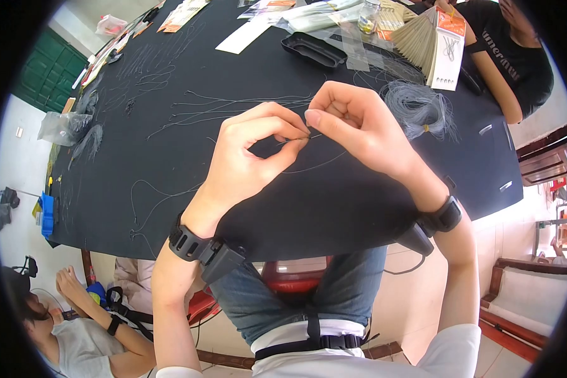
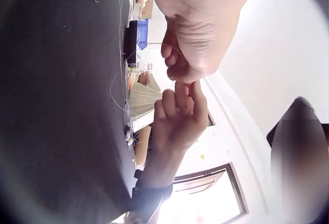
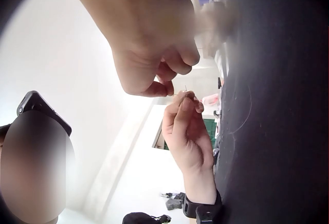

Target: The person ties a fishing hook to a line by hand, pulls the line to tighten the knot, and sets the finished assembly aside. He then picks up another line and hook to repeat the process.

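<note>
Above the black table, the left hand [image 1: 242, 148] pinches a thin dark line [image 1: 318, 165] between thumb and index finger. Close against it, the right hand [image 1: 365, 129] has its thumb and index fingertip together at the same spot, its other fingers curled. In the left wrist view the fingertips of the left hand [image 2: 198, 33] and right hand [image 2: 177, 116] meet, with a loop of line [image 2: 112, 87] hanging beside them. The right wrist view has a tiny bit of line [image 3: 186, 88] sticking up from the left hand's [image 3: 187, 131] fingertips, near the right hand [image 3: 149, 64].
Several dark lines [image 1: 201, 113] lie across the black table [image 1: 334, 220] behind the hands. A coiled bundle of line [image 1: 416, 107] is at the right, a black tray [image 1: 315, 50] and fanned cards [image 1: 422, 38] further back. Other people sit at the lower left and upper right.
</note>
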{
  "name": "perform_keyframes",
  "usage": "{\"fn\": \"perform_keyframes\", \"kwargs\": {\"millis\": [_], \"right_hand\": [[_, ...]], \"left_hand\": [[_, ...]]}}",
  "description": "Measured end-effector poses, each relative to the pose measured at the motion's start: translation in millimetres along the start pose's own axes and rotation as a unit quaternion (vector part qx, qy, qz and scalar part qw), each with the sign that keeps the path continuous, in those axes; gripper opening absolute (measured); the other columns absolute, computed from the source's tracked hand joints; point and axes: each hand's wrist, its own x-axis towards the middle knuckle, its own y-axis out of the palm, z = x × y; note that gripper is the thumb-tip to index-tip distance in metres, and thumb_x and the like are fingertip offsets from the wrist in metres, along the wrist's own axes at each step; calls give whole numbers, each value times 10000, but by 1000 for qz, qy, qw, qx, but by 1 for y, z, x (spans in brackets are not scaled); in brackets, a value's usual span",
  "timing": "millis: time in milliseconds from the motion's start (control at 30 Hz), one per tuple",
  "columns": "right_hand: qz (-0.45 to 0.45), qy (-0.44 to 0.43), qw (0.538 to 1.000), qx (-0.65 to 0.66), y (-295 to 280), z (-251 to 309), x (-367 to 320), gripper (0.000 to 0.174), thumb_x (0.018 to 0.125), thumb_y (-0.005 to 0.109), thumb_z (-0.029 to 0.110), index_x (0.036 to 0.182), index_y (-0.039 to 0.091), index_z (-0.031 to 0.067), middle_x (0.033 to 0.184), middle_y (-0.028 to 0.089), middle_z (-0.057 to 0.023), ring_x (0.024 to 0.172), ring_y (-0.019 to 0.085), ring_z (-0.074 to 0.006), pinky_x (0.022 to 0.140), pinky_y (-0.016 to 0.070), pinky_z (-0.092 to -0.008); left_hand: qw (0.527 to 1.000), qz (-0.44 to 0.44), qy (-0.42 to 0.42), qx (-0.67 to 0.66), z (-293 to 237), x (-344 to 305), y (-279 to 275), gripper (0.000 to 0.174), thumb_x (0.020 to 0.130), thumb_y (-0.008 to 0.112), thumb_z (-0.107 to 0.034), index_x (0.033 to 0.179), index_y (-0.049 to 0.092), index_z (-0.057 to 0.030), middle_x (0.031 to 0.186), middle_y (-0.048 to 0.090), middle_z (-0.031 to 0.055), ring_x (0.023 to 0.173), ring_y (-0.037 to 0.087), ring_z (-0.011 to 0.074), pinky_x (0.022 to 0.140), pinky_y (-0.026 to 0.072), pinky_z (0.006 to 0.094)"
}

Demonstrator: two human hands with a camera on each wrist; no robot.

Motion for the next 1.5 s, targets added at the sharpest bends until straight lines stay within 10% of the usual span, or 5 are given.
{"fn": "perform_keyframes", "kwargs": {"millis": [633,733,967,1500], "right_hand": [[-6,16,998,-66,4,-13,2,144,850,561,129,789,538,2,563,391,85,514,303,19,442,240,-175],[-5,0,995,-95,7,-12,1,158,797,575,119,749,543,-29,460,402,-27,450,332,-70,436,301,-258],[29,-11,998,-62,9,-5,-3,148,793,571,116,743,543,-21,469,417,-20,452,357,-66,439,310,-251],[-16,15,1000,19,-1,-10,4,203,843,550,168,811,561,-33,547,447,42,507,359,-10,435,271,-199]], "left_hand": [[994,-98,26,-31,2,0,-1,106,695,634,71,775,644,2,822,626,67,692,574,103,627,457,210],[995,-99,-11,-31,0,-1,-2,100,726,611,80,794,636,11,856,611,80,765,568,122,679,456,228],[994,-108,-26,9,8,0,1,87,692,639,53,762,636,3,811,626,52,664,552,98,601,439,215],[1000,-17,-1,-22,-1,-1,2,112,685,628,67,779,648,9,823,634,71,695,605,128,643,473,224]]}}
